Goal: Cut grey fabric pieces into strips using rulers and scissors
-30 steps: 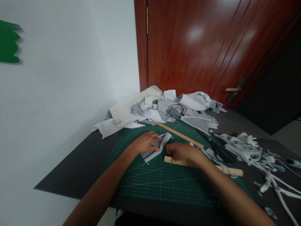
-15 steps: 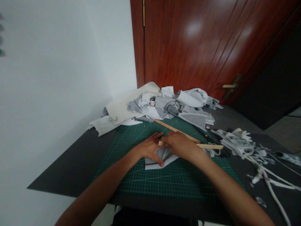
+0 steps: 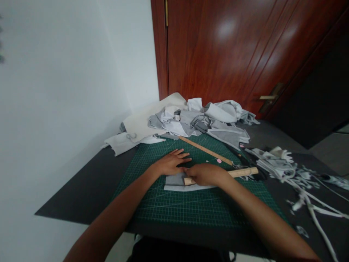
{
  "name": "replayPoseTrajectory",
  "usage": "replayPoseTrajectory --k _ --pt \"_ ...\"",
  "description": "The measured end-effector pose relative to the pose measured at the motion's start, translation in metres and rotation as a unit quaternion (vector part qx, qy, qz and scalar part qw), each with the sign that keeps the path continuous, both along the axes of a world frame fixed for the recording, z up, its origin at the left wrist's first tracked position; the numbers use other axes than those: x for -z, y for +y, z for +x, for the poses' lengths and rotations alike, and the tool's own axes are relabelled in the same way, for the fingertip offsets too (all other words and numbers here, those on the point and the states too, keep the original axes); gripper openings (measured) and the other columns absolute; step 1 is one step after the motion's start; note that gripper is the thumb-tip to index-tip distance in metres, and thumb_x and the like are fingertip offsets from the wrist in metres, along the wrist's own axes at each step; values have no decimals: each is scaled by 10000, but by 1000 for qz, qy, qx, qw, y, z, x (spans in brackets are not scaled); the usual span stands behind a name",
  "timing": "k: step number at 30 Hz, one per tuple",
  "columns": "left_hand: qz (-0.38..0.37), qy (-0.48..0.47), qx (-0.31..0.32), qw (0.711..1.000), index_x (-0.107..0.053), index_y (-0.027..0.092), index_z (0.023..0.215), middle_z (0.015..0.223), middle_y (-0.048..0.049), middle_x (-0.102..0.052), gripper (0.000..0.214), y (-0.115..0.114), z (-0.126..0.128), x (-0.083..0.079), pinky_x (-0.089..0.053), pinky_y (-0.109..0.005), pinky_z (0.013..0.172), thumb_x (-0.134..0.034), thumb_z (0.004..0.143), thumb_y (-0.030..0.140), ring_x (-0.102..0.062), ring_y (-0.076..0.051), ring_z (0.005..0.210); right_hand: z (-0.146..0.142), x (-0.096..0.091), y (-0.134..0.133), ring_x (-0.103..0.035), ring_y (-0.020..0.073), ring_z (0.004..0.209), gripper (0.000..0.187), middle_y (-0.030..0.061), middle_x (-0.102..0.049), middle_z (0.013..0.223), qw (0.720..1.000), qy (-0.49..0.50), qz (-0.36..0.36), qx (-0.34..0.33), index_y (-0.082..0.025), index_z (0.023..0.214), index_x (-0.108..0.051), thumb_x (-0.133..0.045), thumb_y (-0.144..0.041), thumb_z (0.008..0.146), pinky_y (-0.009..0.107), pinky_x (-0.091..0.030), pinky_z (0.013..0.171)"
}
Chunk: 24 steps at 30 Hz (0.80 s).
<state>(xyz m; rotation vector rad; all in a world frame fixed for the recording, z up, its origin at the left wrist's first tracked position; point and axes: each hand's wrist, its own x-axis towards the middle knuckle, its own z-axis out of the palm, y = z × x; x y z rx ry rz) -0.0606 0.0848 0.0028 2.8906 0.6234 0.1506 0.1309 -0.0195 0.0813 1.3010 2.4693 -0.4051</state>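
Note:
A folded piece of grey fabric (image 3: 174,179) with a pale lower edge lies on the green cutting mat (image 3: 174,209). My left hand (image 3: 173,163) is flat with fingers spread, at the fabric's far edge, its thumb close to my right fingertips. Curled over a light wooden strip (image 3: 242,172) is my right hand (image 3: 205,174). The strip lies across the fabric, its left end near the pale edge, and its middle is hidden under the hand. Behind the hands a wooden ruler (image 3: 204,148) rests diagonally on the mat.
A heap of grey and white fabric (image 3: 174,127) sits at the back against the door (image 3: 218,54). Scissors (image 3: 256,174) lie partly under the strip's right end. Fabric scraps (image 3: 275,163) and white cords (image 3: 313,211) cover the right side. A pink bit (image 3: 219,161) lies on the mat.
The strip's left end has moved toward me, from the fabric's far side to across it, with my right hand. My left hand has shifted slightly away, its thumb drawn off the fabric's near edge.

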Motion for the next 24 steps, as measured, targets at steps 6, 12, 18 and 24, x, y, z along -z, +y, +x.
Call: replayPoseTrajectory --k 6,12,18,24 --pt "34 9 -23 999 -490 340 1516 1651 -41 -379 478 4 2 8 -193 -499 1259 -520 1040 373 -211 -286 1576 -24 11 -10 -710 270 1006 244 153 -753 1115 992 103 54 -42 -148 1059 -737 -545 -121 911 307 -478 783" --pt "35 21 -26 999 -581 294 1441 1592 -71 -475 447 5 2 -1 -300 -443 1215 -549 999 235 -372 -257 1509 -50 14 -25 -600 318 1246 329 227 -656 1299 985 133 107 25 -89 1262 -646 -569 -151 948 408 -460 1015" --pt "43 -23 -10 999 -746 228 1096 1189 -61 -705 224 -7 1 -20 -454 -329 1012 -598 935 174 -629 -217 1140 -38 -8 -29 -703 348 1127 375 232 -712 1246 987 -21 58 148 -129 1288 -666 -538 -90 938 435 -549 863" --pt "23 -13 -24 999 -685 198 782 827 -24 -663 143 -4 -2 -24 -446 -287 852 -622 887 123 -596 -193 912 -14 -8 -11 -727 361 1100 302 210 -770 1136 992 -31 58 112 -121 1140 -755 -522 -146 951 393 -549 816"
